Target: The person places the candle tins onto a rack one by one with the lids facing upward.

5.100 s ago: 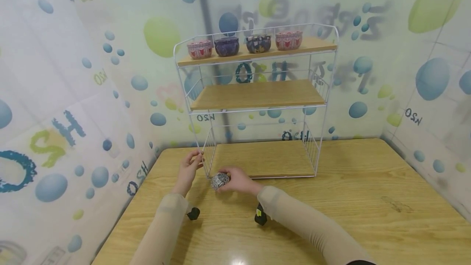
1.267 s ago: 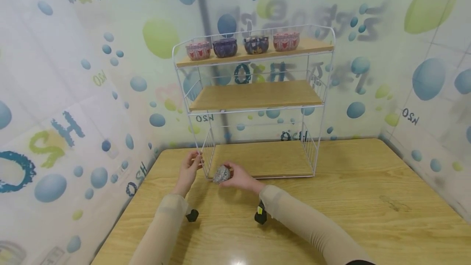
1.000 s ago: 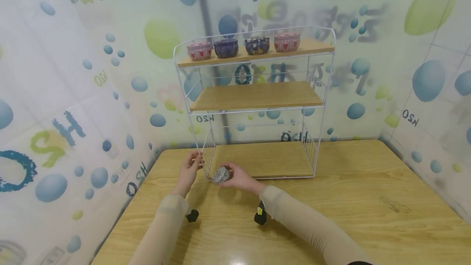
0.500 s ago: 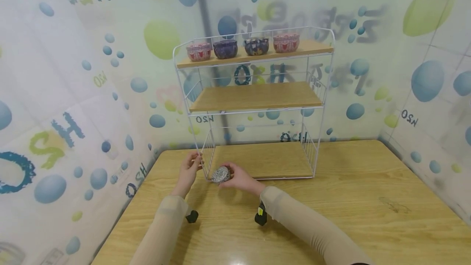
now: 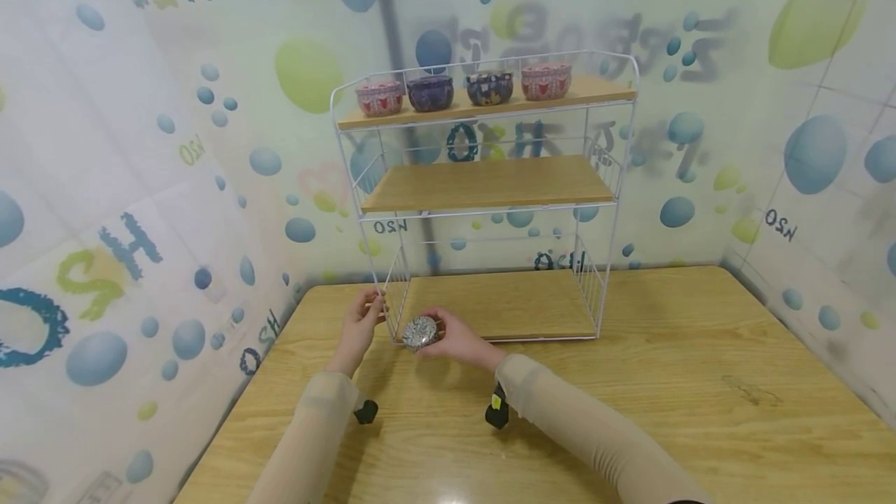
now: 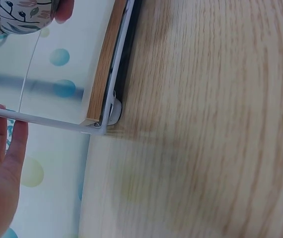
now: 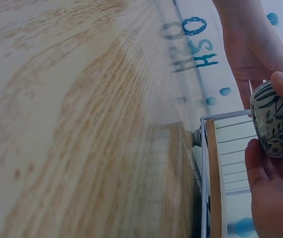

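Observation:
My right hand [image 5: 458, 337] grips a small round tin [image 5: 421, 333] with a dark leaf pattern on a pale ground. In the head view the tin overlaps the front left corner of the bottom shelf [image 5: 504, 306]. The right wrist view shows thumb and fingers round the tin's side [image 7: 275, 121]. Beside it on the left, my left hand [image 5: 360, 325] holds the front left post of a white wire rack [image 5: 371, 255]. Its fingers [image 6: 18, 141] reach the post in the left wrist view, where the thumb is out of sight.
Several patterned tins stand in a row on the top shelf [image 5: 595, 87], among them a pink one [image 5: 546, 82] and a dark blue one [image 5: 430, 93]. Below is the middle shelf [image 5: 490, 181]. The rack stands on a wooden table [image 5: 665, 379] against a printed wall.
Over the last seconds my right hand has lifted the tin slightly and turned it about, so its patterned round face shows to the head camera. The left hand stays at the post.

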Tool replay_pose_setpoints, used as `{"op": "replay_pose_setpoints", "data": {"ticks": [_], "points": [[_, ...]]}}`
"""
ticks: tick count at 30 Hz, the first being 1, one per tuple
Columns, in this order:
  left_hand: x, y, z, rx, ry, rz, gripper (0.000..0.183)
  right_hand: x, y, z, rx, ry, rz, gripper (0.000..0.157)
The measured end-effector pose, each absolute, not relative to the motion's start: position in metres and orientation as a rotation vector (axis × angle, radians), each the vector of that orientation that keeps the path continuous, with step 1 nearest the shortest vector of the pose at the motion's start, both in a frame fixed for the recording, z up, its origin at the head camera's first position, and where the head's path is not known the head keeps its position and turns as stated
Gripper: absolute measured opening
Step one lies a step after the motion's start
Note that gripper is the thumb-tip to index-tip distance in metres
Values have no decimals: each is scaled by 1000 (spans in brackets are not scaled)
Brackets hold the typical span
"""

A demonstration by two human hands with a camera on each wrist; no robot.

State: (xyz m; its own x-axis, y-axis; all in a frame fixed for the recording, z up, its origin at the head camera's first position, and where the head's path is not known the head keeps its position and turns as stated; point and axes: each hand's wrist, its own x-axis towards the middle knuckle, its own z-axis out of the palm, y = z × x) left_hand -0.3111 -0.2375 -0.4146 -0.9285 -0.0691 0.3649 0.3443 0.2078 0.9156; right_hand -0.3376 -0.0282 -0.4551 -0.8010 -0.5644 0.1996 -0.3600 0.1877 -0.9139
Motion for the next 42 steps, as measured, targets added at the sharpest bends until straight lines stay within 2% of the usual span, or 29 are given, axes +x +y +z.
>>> {"op": "replay_pose_setpoints", "data": {"ticks": [33, 42], "points": [[-312, -240, -412, -289, -2174, -1794, 19, -333, -4, -437, -959, 2276, -1656, 61], [-329, -251, -435, -275, -2175, -1804, 23, -335, 7, -438, -1022, 2316, -1609, 64]]}}
